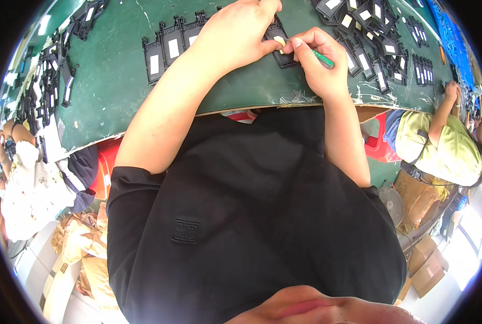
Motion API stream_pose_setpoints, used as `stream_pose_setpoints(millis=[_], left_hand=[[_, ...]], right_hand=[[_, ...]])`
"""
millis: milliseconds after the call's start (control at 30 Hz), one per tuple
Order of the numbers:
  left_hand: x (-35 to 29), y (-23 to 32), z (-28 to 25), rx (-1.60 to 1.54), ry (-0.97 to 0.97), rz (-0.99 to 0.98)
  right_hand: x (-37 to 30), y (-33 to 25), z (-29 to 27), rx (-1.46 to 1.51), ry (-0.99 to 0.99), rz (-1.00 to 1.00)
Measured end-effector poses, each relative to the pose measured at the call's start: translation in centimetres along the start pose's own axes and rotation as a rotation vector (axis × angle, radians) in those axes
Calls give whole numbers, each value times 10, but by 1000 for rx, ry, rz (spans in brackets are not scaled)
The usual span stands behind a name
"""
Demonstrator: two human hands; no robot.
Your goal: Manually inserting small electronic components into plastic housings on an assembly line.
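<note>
White labels (154, 64), plain oblong patches, are sitting on the flat faces of black plastic parts (163, 49) standing side by side on the green desk (106, 81); any print on them is too small to make out. A square emblem (186, 231) of raised, tone-on-tone characters is marking the person's black shirt (284, 189).

The right hand (326, 73) is grasping a slim green tool (324, 60) between thumb and fingers, its near end pointing down to the right. Its fingertips are meeting the left thumb around a small pale-yellow tab (280, 41) above one black piece (285, 58), which is lying on the desk near its front edge. The left hand (238, 35) is arching over the row, its thumb extending toward that tab; whether it is gripping anything, I cannot tell. More labelled black parts are lying in a jumbled heap (367, 27) to the right, their moulded edges looking ridged and hinge-like.
</note>
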State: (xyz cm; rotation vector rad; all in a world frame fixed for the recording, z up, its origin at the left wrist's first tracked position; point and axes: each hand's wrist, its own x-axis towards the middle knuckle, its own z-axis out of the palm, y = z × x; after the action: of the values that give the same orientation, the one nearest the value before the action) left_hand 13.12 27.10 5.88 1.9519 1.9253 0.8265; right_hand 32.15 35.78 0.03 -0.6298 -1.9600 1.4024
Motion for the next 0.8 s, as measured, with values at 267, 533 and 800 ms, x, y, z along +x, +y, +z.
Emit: stream_pose_setpoints(millis=[267, 533, 800], left_hand=[[0, -2, 1, 0, -22, 20], [0, 1, -2, 9, -39, -15], [-1, -4, 2, 24, -27, 9]], right_hand=[[-1, 2, -1, -24, 9, -14], [0, 0, 1, -9, 0, -24], [-1, -1, 1, -23, 8, -29]])
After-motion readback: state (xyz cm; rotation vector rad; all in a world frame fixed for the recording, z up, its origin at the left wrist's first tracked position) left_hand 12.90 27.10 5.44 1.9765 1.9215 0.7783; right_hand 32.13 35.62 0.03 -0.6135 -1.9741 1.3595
